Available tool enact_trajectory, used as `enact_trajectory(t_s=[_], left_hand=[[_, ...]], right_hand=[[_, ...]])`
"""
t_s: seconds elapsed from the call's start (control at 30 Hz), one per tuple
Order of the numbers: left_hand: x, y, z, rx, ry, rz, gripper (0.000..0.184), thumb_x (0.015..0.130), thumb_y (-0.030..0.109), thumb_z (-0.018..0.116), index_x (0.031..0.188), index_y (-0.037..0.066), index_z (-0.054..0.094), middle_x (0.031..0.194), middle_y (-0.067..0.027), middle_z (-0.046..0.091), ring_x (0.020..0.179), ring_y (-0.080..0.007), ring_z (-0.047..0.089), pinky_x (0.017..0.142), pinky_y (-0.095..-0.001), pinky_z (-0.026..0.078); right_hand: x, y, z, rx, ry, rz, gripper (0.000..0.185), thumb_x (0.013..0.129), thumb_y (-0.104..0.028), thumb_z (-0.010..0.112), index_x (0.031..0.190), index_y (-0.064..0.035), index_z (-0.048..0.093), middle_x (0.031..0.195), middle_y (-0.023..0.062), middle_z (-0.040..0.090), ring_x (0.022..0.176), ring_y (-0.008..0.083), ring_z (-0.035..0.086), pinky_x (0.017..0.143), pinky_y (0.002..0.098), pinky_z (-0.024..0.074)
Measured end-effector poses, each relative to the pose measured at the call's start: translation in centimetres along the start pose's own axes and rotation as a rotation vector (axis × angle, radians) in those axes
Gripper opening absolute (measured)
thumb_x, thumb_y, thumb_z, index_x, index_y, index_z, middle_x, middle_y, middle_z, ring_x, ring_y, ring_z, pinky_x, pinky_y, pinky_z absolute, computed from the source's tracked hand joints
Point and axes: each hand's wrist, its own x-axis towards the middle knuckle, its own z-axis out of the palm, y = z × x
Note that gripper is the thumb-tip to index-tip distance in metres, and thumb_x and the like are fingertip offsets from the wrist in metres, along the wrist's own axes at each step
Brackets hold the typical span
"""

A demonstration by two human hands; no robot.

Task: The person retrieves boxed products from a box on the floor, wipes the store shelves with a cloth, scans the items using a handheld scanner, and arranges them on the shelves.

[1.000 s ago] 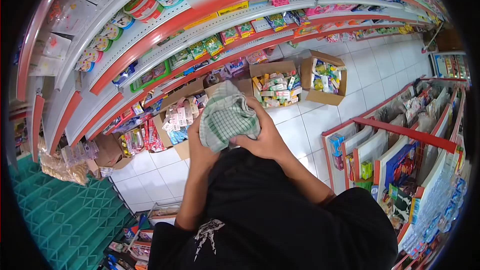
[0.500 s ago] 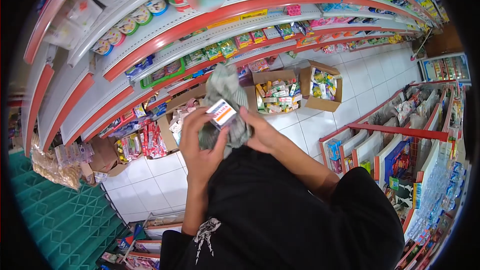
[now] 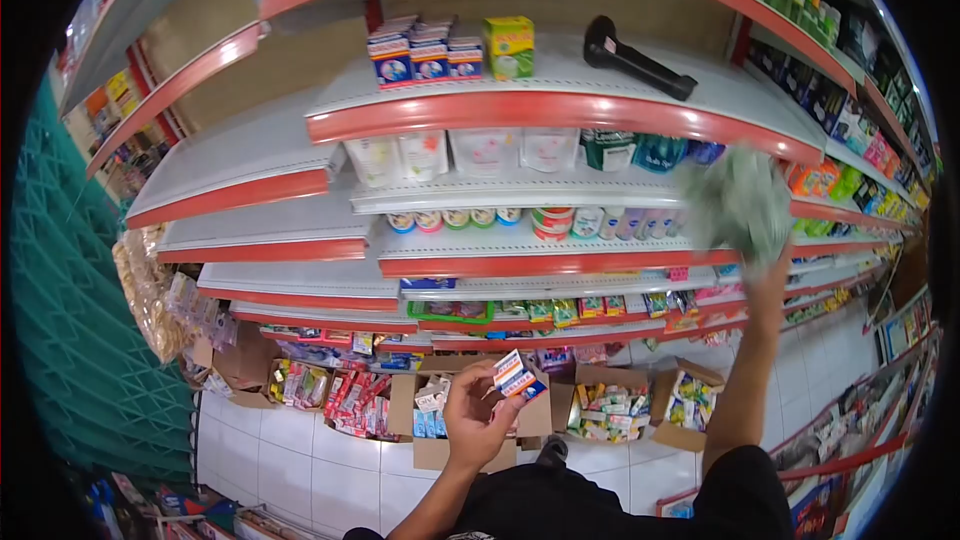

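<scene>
My left hand [image 3: 478, 420] holds a small white, orange and blue box [image 3: 519, 377] between thumb and fingers, low in front of the shelves. Off to the right, my right hand [image 3: 768, 270] is raised with a grey-green cloth [image 3: 738, 205], blurred by motion, in front of the shelf edges. The cloth hides most of those fingers. Similarly coloured boxes [image 3: 428, 55] stand in short rows on an upper shelf [image 3: 450, 112]. Beside them is a yellow-green box [image 3: 511, 48], and farther right lies a long black object [image 3: 637, 60] with a flared end.
Open cartons of packets, including a carton [image 3: 608, 410] and another carton [image 3: 690, 405], line the tiled floor [image 3: 345, 465] below the shelves. White pouches [image 3: 485, 152] and tubs [image 3: 552, 223] fill lower shelves. A green folding gate [image 3: 95, 320] is at left. Another rack [image 3: 850, 470] stands at lower right.
My view has tilted up to the higher shelves. My right hand has left the box and swung out to the right with the cloth. The box stays in my left hand.
</scene>
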Motion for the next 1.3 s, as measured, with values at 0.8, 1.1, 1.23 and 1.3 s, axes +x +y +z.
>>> enact_trajectory(t_s=[0.8,1.1,1.23,1.3], left_hand=[[4.4,5.3,-3.8,-0.494,0.177,-0.23,0.034,0.091,0.022,0.052,0.118,0.003,0.043,0.102,-0.0074,0.058,0.088,-0.0161,0.061,0.075,-0.0257,0.053],[4.0,4.4,-5.0,-0.678,0.286,-0.369,0.044,0.091,0.04,0.049,0.11,0.0,0.049,0.097,-0.0105,0.058,0.088,-0.0198,0.06,0.074,-0.0244,0.053],[4.1,4.0,-5.9,-0.749,0.322,-0.359,0.035,0.09,0.034,0.053,0.106,0.003,0.051,0.094,-0.0071,0.058,0.085,-0.0162,0.061,0.073,-0.0231,0.053],[4.1,3.8,-6.0,-0.736,0.344,-0.361,0.033,0.09,0.033,0.054,0.106,0.004,0.052,0.093,-0.0062,0.059,0.085,-0.0159,0.061,0.074,-0.0229,0.053]], right_hand=[[17.2,-4.5,16.1,-0.823,-0.272,-0.417,0.046,0.079,-0.033,0.059,0.12,-0.0123,0.052,0.11,0.019,0.058,0.102,0.036,0.055,0.088,0.0446,0.0422],[15.8,-8.3,13.4,-0.593,-0.42,-0.363,0.046,0.084,-0.034,0.056,0.118,-0.0032,0.05,0.1,0.0236,0.06,0.095,0.0315,0.06,0.081,0.0377,0.0453],[6.0,-12.0,7.8,-0.116,-0.77,-0.002,0.043,0.086,-0.036,0.055,0.116,-0.0057,0.052,0.091,0.0065,0.059,0.081,0.0129,0.056,0.073,0.025,0.0428],[-1.2,-14.5,6.4,-0.01,-0.958,0.108,0.051,0.083,-0.039,0.059,0.117,-0.0023,0.051,0.09,0.0033,0.058,0.082,0.0142,0.054,0.076,0.0296,0.0425]])
